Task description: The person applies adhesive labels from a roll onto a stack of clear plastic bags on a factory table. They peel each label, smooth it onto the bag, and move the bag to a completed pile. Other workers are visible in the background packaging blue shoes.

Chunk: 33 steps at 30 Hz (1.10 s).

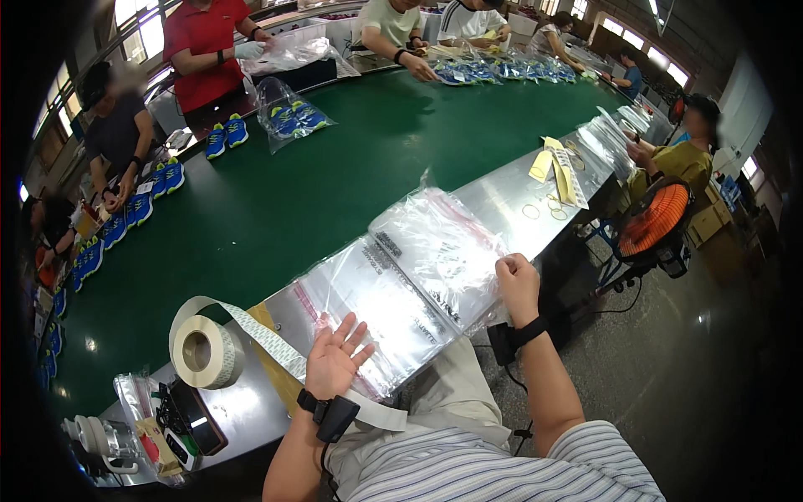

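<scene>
- Handling a stack of clear plastic bags (pixel 401 284) on the steel bench edge (pixel 510 201), btwn the green conveyor (pixel 335 167) and the person's lap.
- Left hand (pixel 336 361): palm up, fingers spread and released, gripping nothing; it sits at the near end of the stack, just beside the label strip (pixel 268 339) running off the label roll (pixel 205 351).
- Right hand (pixel 519 284): fingers curled, pinching the far corner of the top bag; thumb side hidden, so can't tell how firm the hold is.
- Risk 1: stack overhangs the bench edge toward the lap; w/ only one corner pinched, slick bags could slide off.
- Risk 2: more than one bag may lift, since film layers cling.
- Risk 3: loose label strip lies under the left wrist; a sleeve or wrist strap could drag it, and it might stick to a bag.
- Risk 4: orange fan (pixel 657 222) near the right side; if it's running, airflow could flip the top bags.
</scene>
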Tool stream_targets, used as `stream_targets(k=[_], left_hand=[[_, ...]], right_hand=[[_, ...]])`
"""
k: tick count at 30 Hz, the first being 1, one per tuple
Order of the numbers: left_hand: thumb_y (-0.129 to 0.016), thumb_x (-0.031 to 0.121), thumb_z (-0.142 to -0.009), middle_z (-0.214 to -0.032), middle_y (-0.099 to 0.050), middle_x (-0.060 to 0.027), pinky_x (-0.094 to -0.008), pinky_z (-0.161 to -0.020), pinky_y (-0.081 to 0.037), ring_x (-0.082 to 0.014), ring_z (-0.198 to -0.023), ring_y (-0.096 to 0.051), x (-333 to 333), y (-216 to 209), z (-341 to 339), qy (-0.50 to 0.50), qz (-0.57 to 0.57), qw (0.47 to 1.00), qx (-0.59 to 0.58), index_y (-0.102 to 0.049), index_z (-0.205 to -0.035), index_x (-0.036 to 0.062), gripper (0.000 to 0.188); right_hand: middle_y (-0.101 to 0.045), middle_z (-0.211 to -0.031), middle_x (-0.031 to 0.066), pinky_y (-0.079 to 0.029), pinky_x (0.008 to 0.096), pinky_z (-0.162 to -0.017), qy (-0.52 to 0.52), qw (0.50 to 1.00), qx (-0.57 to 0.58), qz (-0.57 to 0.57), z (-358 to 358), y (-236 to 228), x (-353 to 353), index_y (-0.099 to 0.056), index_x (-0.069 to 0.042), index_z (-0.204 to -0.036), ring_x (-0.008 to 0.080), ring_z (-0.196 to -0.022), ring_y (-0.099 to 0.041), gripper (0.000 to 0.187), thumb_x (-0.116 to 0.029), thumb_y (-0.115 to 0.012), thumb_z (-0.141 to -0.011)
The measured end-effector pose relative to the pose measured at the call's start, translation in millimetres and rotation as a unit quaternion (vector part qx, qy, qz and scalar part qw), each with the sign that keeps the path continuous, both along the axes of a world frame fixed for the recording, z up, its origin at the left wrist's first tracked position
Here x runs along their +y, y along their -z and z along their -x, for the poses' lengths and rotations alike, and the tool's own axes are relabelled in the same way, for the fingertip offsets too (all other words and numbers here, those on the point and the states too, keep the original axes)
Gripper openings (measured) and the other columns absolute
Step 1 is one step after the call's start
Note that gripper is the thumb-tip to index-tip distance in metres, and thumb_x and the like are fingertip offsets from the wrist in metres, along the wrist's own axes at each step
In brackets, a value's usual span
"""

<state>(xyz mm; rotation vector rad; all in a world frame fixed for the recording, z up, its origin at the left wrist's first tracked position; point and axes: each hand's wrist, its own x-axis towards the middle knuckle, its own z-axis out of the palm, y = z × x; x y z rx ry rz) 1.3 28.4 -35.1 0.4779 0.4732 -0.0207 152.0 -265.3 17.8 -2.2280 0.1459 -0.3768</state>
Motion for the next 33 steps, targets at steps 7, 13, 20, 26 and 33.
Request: stream_targets(k=[7, 13, 20, 26, 33], left_hand=[[-0.039, 0.027, -0.099, -0.136, -0.045, -0.0142, -0.0520, -0.096, -0.044, -0.0313, -0.121, -0.048, 4, -4, 13, 0.003, -0.041, 0.997, -0.059, -0.020, -0.143, 0.0227, 0.048], [-0.045, 0.012, -0.096, -0.124, -0.049, -0.0167, -0.0357, -0.094, -0.047, -0.0259, -0.114, -0.053, -9, -4, 22, 0.016, -0.234, 0.972, -0.030, -0.032, -0.133, -0.0001, 0.041], [-0.047, 0.010, -0.095, -0.114, -0.053, -0.0122, -0.0271, -0.083, -0.047, -0.0171, -0.099, -0.057, -30, -25, 27, 0.058, -0.437, 0.896, -0.054, -0.042, -0.127, -0.0009, 0.034], [-0.055, 0.004, -0.090, -0.074, -0.050, 0.0016, -0.0203, -0.064, -0.045, -0.0060, -0.066, -0.051, -57, -65, 20, 0.249, -0.404, 0.870, -0.135, -0.050, -0.121, -0.0007, 0.032], [-0.070, 0.007, -0.079, -0.066, -0.033, 0.0085, -0.0183, -0.055, -0.025, -0.0025, -0.058, -0.029, -89, -95, -6, 0.443, -0.311, 0.799, -0.263, -0.053, -0.121, 0.0027, 0.046]], right_hand=[[-0.065, -0.075, 0.0144, -0.049, 0.0338, -0.062, -0.015, 0.999, -0.014, -0.034, -3, 28, -22, -0.064, 0.001, -0.087, 0.0244, -0.065, -0.062, 0.021, -0.019, -0.060, -0.084], [-0.048, -0.067, -0.0040, -0.032, 0.0192, -0.046, -0.128, 0.825, 0.114, -0.538, -3, 23, -32, -0.058, -0.006, -0.090, 0.0048, -0.052, -0.040, 0.021, -0.024, -0.050, -0.096], [-0.042, -0.065, -0.0028, -0.029, 0.0201, -0.045, -0.237, 0.545, 0.128, -0.794, 6, 23, -49, -0.054, -0.008, -0.085, 0.0060, -0.052, -0.035, 0.029, -0.032, -0.045, -0.098], [-0.039, -0.064, -0.0032, -0.030, 0.0183, -0.045, -0.478, 0.368, 0.101, -0.791, 11, -7, -50, -0.047, -0.009, -0.081, 0.0047, -0.048, -0.033, 0.047, -0.055, -0.046, -0.093], [-0.051, -0.115, 0.0099, -0.045, 0.0348, -0.081, -0.421, 0.498, 0.142, -0.745, 34, -37, -24, -0.047, -0.006, -0.125, 0.0195, -0.102, -0.048, 0.094, -0.082, -0.017, -0.080]])
